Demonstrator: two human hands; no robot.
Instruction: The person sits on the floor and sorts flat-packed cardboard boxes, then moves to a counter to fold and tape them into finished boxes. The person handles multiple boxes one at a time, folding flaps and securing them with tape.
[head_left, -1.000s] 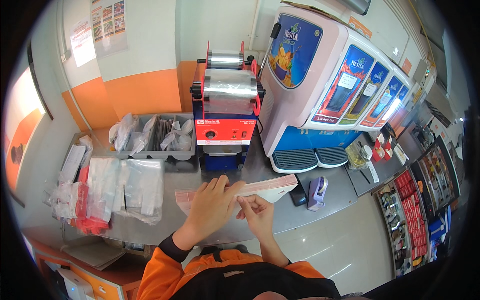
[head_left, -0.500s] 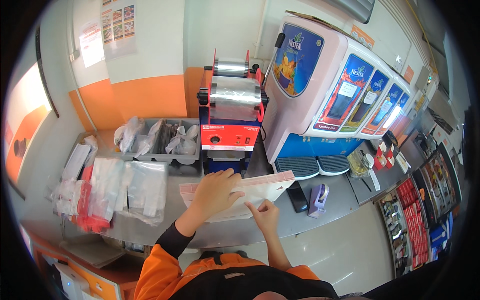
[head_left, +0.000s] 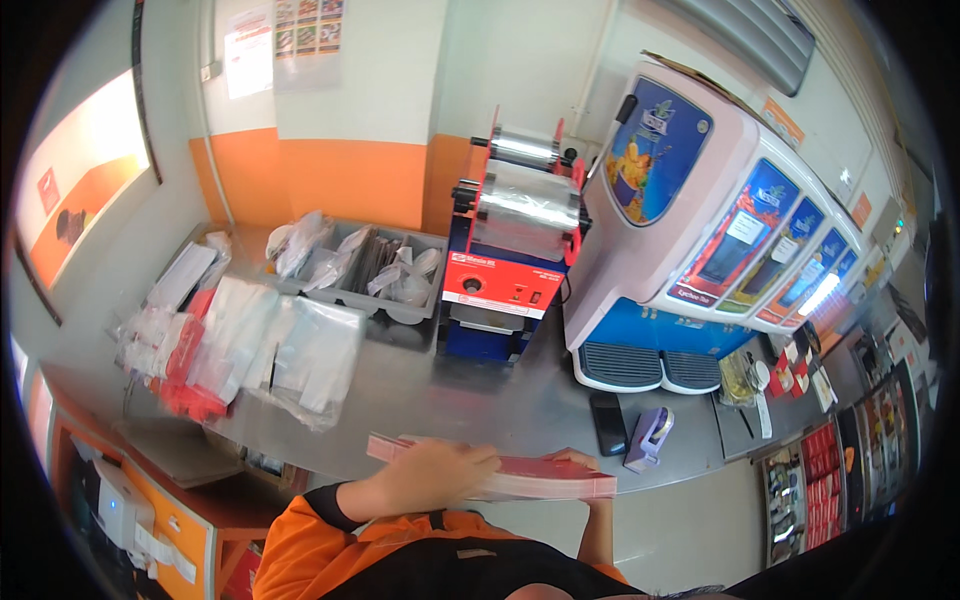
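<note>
Both my hands hold a long, thick stack of flat paper sheets [head_left: 545,487] close to my body, at the front edge of the steel counter. The stack has pale pinkish-white layered edges and a red upper face. My left hand [head_left: 432,477] lies across its left part, with the fingers pressed along the top. At the right end, my right hand [head_left: 574,461] grips from beneath and behind; bent fingers show over the far edge while the stack hides the palm. A black phone [head_left: 608,425] and a lilac tape dispenser [head_left: 651,438] lie just beyond the right hand.
A red and blue cup-sealing machine [head_left: 492,290] with film rolls stands on the steel counter [head_left: 410,385]. Beside it is a grey divided bin [head_left: 425,312]. Packs of plastic bags [head_left: 318,358] lie at left. A large drink dispenser [head_left: 640,270] fills the right back.
The stack has come nearer my body and tipped, so its red face now shows. My right hand has shifted from its near side to its right end. The view has shifted.
</note>
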